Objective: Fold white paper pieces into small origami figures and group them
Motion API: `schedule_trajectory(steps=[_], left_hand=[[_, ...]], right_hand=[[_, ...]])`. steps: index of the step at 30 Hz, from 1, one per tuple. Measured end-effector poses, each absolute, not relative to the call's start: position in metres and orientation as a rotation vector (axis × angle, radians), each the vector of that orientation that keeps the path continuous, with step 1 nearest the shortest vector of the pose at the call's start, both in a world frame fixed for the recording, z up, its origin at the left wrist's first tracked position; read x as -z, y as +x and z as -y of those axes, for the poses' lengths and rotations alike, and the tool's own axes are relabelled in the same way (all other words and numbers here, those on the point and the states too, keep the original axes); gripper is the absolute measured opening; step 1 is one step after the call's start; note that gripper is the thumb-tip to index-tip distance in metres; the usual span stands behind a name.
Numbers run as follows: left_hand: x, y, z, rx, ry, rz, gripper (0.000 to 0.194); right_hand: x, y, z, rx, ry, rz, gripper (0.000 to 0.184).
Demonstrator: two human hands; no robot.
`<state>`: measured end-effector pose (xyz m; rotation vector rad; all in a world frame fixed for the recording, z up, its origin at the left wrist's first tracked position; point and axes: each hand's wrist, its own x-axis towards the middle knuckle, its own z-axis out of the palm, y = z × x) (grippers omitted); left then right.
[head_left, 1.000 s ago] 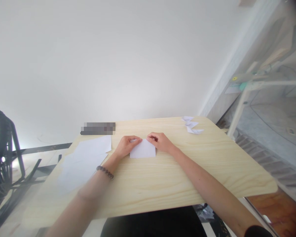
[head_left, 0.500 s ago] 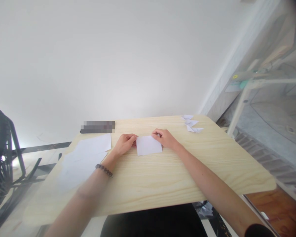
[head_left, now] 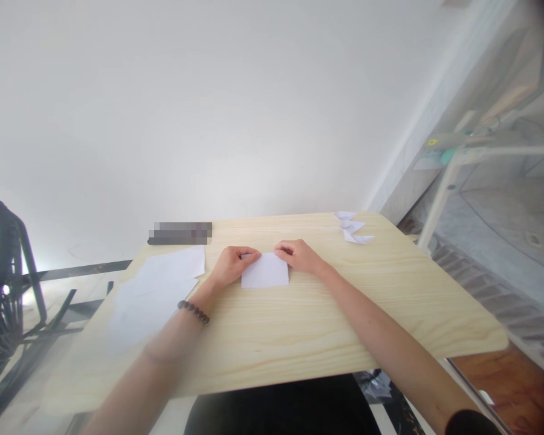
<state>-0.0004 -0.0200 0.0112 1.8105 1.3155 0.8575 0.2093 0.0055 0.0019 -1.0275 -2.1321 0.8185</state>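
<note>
A small white rectangle of paper [head_left: 265, 273], seemingly folded, lies at the middle of the table between my hands. My left hand [head_left: 234, 264] pinches its far edge near the left corner, thumb and fingers together. At the far right corner, my right hand [head_left: 298, 255] has its thumb and fingertips closed on the same edge. The undersides of the fingers are hidden. A beaded bracelet [head_left: 193, 312] circles my left wrist.
Loose white paper sheets [head_left: 154, 308] overlap on the table's left side. Several folded white paper pieces [head_left: 351, 227] sit at the back right. A dark pixelated object [head_left: 180, 234] lies at the back left of the wooden table [head_left: 272, 344]. A dark chair [head_left: 9, 272] stands left.
The paper has shifted slightly left and toward me, and its near edge looks straighter. My left thumb now reaches over its far edge; my right hand has moved slightly left.
</note>
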Motion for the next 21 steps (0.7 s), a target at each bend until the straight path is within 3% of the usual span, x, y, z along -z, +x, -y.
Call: schedule_trajectory(steps=[6, 11, 21], left_hand=[[-0.008, -0.005, 0.017, -0.878, 1.702, -1.335, 0.039], [-0.011, -0.004, 0.019, -0.852, 1.729, -1.331, 0.039], [-0.006, -0.004, 0.015, -0.876, 1.621, -1.286, 0.035]], right_hand=[[0.001, 0.227, -0.013, -1.067, -1.113, 1.923, 0.021], [0.0, 0.213, -0.005, -0.935, -1.065, 2.002, 0.031], [0.001, 0.22, -0.011, -0.784, -1.113, 2.044, 0.028]])
